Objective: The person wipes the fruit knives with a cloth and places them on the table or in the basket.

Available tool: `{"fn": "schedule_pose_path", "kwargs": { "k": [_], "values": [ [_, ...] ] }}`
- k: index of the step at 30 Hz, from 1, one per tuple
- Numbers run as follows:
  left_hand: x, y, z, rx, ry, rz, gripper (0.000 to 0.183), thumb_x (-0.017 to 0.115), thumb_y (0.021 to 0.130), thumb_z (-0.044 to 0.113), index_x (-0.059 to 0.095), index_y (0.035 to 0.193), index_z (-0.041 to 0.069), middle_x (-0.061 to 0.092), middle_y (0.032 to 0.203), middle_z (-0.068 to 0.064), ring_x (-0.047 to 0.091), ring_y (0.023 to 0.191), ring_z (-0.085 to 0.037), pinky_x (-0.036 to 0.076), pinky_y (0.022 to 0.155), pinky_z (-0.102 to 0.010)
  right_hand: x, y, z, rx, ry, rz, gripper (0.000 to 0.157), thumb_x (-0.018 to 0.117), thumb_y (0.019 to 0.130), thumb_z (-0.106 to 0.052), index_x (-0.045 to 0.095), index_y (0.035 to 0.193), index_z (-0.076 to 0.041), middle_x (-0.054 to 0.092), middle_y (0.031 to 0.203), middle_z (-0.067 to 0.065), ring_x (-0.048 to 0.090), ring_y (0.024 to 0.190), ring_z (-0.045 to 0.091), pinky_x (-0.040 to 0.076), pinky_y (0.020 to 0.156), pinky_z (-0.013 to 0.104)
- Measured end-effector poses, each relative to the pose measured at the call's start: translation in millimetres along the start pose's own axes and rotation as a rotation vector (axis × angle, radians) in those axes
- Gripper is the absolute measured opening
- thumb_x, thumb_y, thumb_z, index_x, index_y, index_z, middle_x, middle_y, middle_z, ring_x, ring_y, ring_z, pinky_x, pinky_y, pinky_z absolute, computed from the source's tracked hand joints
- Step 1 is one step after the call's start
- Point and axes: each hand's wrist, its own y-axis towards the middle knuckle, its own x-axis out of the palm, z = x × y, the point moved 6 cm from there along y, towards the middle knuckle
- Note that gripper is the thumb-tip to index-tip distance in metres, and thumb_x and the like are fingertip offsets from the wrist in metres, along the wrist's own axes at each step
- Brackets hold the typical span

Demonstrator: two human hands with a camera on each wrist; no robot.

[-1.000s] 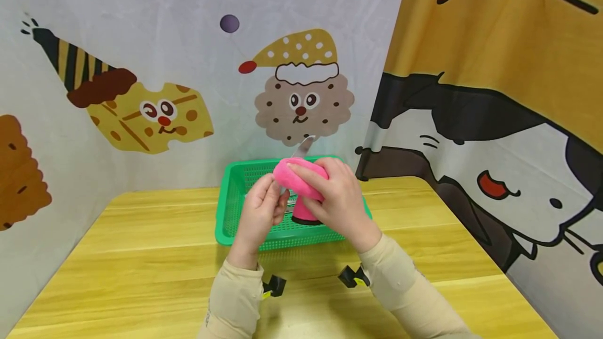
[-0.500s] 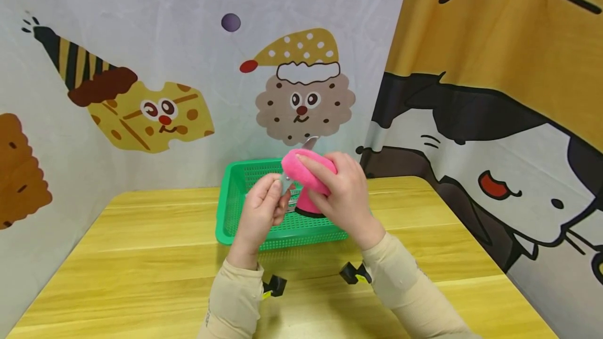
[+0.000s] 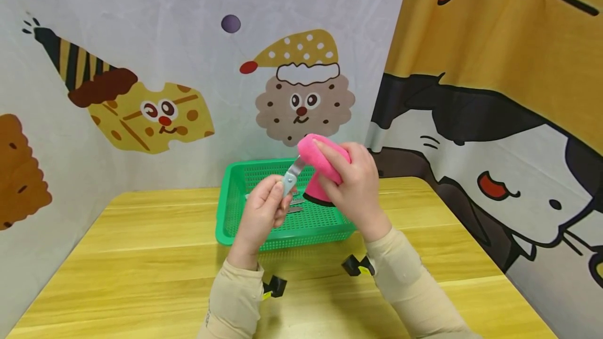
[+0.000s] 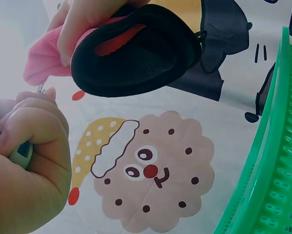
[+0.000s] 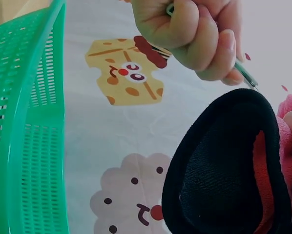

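My left hand grips the pale green handle of a folding knife above the basket, its blade slanting up and right. A fuzzy pink cloth mitt is folded over the upper blade, hiding the tip. My right hand holds that mitt from the right, forefinger along its top. The mitt's loose end hangs down, and its black-edged opening gapes towards the left wrist camera. In the right wrist view, the left hand's curled fingers wrap the handle, close above the mitt's rim.
A green perforated plastic basket stands on the wooden table beneath both hands. Inside it lie several slim metal pieces, including a blade. A cartoon-printed curtain hangs behind the table and along its right side.
The right hand has drawn the pink mitt up and right along the blade, away from the handle. The blade's base now shows and its tip is covered. The left hand has hardly moved.
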Motion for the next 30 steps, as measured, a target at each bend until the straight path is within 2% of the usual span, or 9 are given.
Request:
{"fn": "schedule_pose_path", "kwargs": {
  "k": [10, 17, 21, 25, 30],
  "values": [
    [0.2, -0.5, -4.6, -0.054, -0.013, -0.038, 0.036, 0.035, 0.110, 0.019, 0.047, 0.103, -0.015, 0.040, 0.070, -0.002, 0.029, 0.047, -0.008, 0.025, 0.039, -0.020, -2.2, -2, 10, 0.049, -0.012, -0.005, 0.040, 0.063, 0.082, -0.009, 0.068, 0.122, -0.014, 0.058, 0.093, 0.018, 0.056, 0.083, 0.035, 0.046, 0.069, 0.049],
    [-0.8, -0.3, -8.7, -0.130, -0.035, -0.047, 0.035, 0.036, 0.109, 0.021, 0.049, 0.106, -0.011, 0.040, 0.072, -0.003, 0.028, 0.047, -0.008, 0.024, 0.041, -0.019, -8.7, -6, 25, 0.159, -0.022, 0.054, 0.036, 0.064, 0.082, -0.011, 0.068, 0.117, -0.013, 0.057, 0.091, 0.018, 0.055, 0.083, 0.035, 0.044, 0.068, 0.048],
    [-1.0, -0.5, -8.9, -0.124, -0.055, -0.057, 0.034, 0.034, 0.110, 0.022, 0.051, 0.105, -0.007, 0.041, 0.071, -0.003, 0.027, 0.046, -0.008, 0.022, 0.040, -0.021, -12.8, -10, 33, 0.204, -0.022, 0.067, 0.035, 0.064, 0.083, -0.011, 0.068, 0.117, -0.013, 0.057, 0.091, 0.019, 0.054, 0.084, 0.035, 0.043, 0.068, 0.048],
    [-1.2, -0.6, -6.3, -0.087, -0.059, -0.063, 0.035, 0.030, 0.110, 0.022, 0.052, 0.105, -0.006, 0.041, 0.071, -0.004, 0.026, 0.045, -0.009, 0.020, 0.039, -0.025, -19.0, -18, 41, 0.244, -0.007, 0.080, 0.034, 0.065, 0.084, -0.011, 0.068, 0.118, -0.012, 0.056, 0.090, 0.019, 0.053, 0.083, 0.035, 0.042, 0.068, 0.047],
    [-3.5, -1.3, -0.5, -0.047, -0.004, -0.016, 0.035, 0.031, 0.110, 0.020, 0.053, 0.106, -0.007, 0.043, 0.070, -0.004, 0.028, 0.047, -0.012, 0.022, 0.039, -0.024, -27.5, -29, 48, 0.299, 0.035, 0.105, 0.035, 0.068, 0.084, -0.013, 0.069, 0.119, -0.011, 0.055, 0.089, 0.018, 0.053, 0.083, 0.034, 0.041, 0.070, 0.046]
  ]
}}
